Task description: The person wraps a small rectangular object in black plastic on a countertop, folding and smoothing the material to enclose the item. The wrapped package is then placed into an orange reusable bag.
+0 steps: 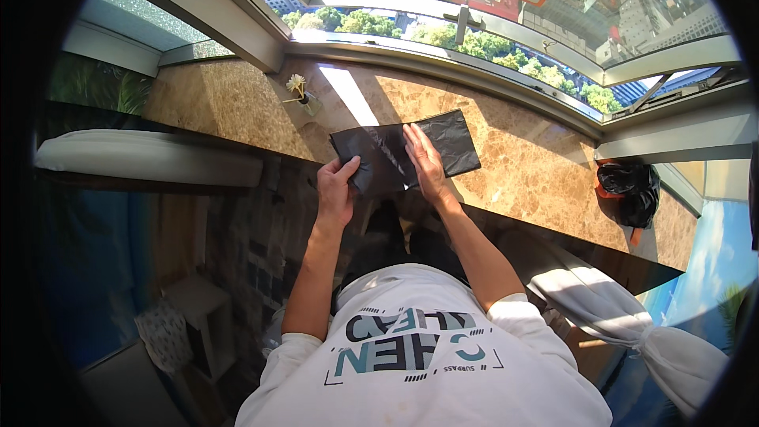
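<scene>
A folded black plastic bag (379,154) forms a long flat strip at the front edge of the stone windowsill (516,184). Its right part lies on the sill, while the left end reaches out past the edge. My left hand (338,187) pinches that left end, thumb on top and the fingers hidden beneath. Across the middle of the strip, my right hand (426,160) rests flat with its fingers together and extended, pressing on the plastic. Sunlight draws a bright streak over the bag between both hands.
A small glass vase (309,104) with a pale flower stands at the sill's back left. On the right lies a crumpled black plastic bag (640,193) with something orange under it. An open window (474,18) borders the back. A tied white curtain (599,302) hangs at right.
</scene>
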`<action>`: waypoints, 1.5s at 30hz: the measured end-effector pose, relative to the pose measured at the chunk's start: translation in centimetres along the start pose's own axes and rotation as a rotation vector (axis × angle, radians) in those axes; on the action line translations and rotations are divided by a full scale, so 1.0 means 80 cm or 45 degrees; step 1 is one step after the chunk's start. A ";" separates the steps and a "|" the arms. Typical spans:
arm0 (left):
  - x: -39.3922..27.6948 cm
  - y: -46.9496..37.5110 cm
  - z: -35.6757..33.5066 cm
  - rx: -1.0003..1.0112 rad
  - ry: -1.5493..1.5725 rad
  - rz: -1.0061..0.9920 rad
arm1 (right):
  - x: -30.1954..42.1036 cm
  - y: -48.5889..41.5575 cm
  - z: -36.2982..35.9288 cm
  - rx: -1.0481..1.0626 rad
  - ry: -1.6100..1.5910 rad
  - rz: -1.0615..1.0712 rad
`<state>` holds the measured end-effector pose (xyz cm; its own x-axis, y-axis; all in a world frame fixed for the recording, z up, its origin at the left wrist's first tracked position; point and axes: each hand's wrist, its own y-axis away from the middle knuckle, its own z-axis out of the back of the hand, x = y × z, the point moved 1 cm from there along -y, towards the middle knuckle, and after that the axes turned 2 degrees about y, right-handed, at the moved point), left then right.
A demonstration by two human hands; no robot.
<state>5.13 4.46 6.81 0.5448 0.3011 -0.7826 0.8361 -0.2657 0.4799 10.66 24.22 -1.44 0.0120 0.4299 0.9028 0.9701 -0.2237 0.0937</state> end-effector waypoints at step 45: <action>0.080 -0.151 -0.128 0.906 -0.834 0.497 | -0.007 0.049 0.010 -1.258 0.324 -0.303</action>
<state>-0.80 18.97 0.04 0.4505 -0.4210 -0.7872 0.2625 -0.7803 0.5676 14.65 23.83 -1.88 -0.3155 0.3853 0.8672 0.3099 -0.8219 0.4780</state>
